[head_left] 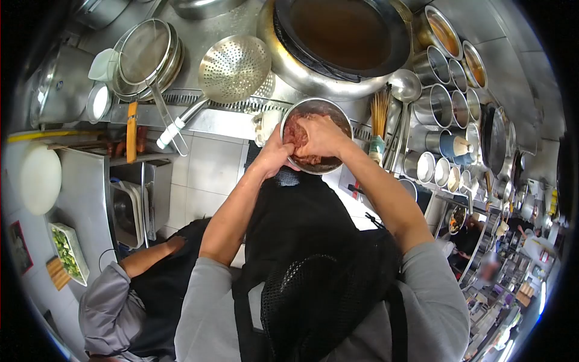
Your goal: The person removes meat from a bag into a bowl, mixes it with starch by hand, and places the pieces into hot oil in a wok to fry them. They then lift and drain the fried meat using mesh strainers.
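Observation:
A round metal bowl [348,120] holds reddish raw meat [294,131] in front of my apron, beside the stove edge. My left hand [274,154] grips the bowl at its left rim, with the thumb over the edge. Inside the bowl, my right hand [322,136] is pressed into the meat with curled fingers; the fingertips are partly hidden by it. Just left of the bowl is a crumpled whitish cloth [265,125]. A large perforated skimmer [235,68] lies on the steel counter at the upper left of the bowl.
A wok [338,36] of brown liquid sits ahead on the burner. To its right are a ladle [405,85], a bamboo brush [380,117] and several metal pots [433,104]. Strainers [145,51] lie at the left. Another person's arm [148,258] is close by at lower left.

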Available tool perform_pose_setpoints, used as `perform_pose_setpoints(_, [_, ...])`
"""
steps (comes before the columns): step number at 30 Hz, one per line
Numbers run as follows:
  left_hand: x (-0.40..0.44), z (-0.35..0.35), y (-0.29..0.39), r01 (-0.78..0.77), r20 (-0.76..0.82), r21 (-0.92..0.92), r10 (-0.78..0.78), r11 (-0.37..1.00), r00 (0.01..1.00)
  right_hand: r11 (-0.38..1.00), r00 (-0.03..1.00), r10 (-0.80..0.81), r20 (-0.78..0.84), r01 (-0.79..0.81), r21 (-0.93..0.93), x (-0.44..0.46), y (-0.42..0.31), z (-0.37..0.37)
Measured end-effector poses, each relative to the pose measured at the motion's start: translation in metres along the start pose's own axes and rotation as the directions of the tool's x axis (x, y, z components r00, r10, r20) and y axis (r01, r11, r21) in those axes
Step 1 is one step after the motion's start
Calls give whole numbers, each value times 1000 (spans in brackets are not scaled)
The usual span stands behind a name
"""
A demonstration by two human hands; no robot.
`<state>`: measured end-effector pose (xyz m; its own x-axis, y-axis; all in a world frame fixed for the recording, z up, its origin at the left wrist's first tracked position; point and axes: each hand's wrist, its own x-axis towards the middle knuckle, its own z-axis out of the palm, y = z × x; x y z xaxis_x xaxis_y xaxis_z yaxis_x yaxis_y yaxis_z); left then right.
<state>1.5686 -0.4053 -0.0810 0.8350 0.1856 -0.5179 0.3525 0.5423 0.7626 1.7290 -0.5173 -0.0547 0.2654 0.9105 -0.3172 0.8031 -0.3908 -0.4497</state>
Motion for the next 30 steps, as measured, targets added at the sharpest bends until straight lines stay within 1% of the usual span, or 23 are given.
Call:
perform_pose_setpoints(1, [2,-1,1,-6,10,14,6,1000,1000,997,995,-3,99,11,-81,2,-4,-5])
perform_pose_setpoints(3, [3,-3,-5,-11,22,21,10,1000,1000,994,994,-25,105,36,-104,-3,-10,-6])
perform_pose_setpoints(5, [-1,-1,-3,-24,-12,14,24,1000,1000,974,988,-74,139,102,-205,-4,-12,-8])
perform_pose_setpoints(6, [-2,-2,-4,-39,1,15,39,999,999,960,985,-112,134,142,-242,-5,-10,-8])
perform_pose_setpoints(7, [-2,-2,-5,-42,-1,14,42,999,999,959,984,-114,134,145,-244,-6,-7,-9])
perform_pose_setpoints(9, [-3,-2,-6,-36,-29,38,37,999,999,922,980,-198,5,188,-337,-7,-3,-12])
perform_pose_setpoints(10, [-2,-2,-5,-38,-29,40,39,998,999,922,980,-199,2,188,-338,-6,-2,-13])
perform_pose_setpoints(12, [-3,2,-4,-143,-79,13,143,990,987,942,994,-46,-99,10,-335,-9,-2,-13])
perform_pose_setpoints(13, [-4,5,-2,-139,-73,15,140,990,987,943,994,-40,-100,4,-333,-9,-2,-15])
perform_pose_setpoints(15, [-6,10,1,-101,-170,-104,83,989,982,978,987,160,-21,-161,-131,-6,-1,-19])
perform_pose_setpoints(16, [-3,8,-5,-101,-169,-120,80,988,982,978,986,163,-17,-164,-127,-4,2,-19])
perform_pose_setpoints(18, [0,7,-6,-88,-156,-156,64,984,986,968,970,234,64,-239,75,1,11,-20])
perform_pose_setpoints(19, [2,9,-5,-84,-141,-191,57,978,988,968,970,233,66,-238,77,4,16,-19])
perform_pose_setpoints(20, [3,12,-5,-94,-150,-159,70,983,986,933,964,243,110,-264,246,6,22,-16])
perform_pose_setpoints(21, [2,14,-4,-93,-151,-157,69,983,986,867,957,246,155,-289,406,9,31,-9])
perform_pose_setpoints(22, [2,16,-1,-77,-157,-142,54,987,986,733,962,195,193,-273,623,14,35,3])
perform_pose_setpoints(23, [1,18,1,-60,-164,-126,39,990,986,732,963,190,193,-270,625,13,42,11])
perform_pose_setpoints(24, [3,20,1,-46,-168,-116,26,992,985,485,931,184,316,-366,794,8,35,5])
perform_pose_setpoints(25, [4,21,1,-48,-171,-115,28,992,985,193,892,137,430,-450,872,6,30,0])
perform_pose_setpoints(26, [7,22,0,-31,-168,-90,15,996,986,93,848,147,510,-525,846,12,42,11])
perform_pose_setpoints(27, [8,22,1,-12,-165,-64,2,998,986,95,849,145,508,-523,847,13,43,12])
perform_pose_setpoints(29, [12,22,2,7,-158,-47,-14,999,987,-164,827,69,558,-543,824,15,47,14])
perform_pose_setpoints(30, [14,22,3,10,-153,-23,-13,1000,988,-293,837,13,547,-520,802,15,48,19])
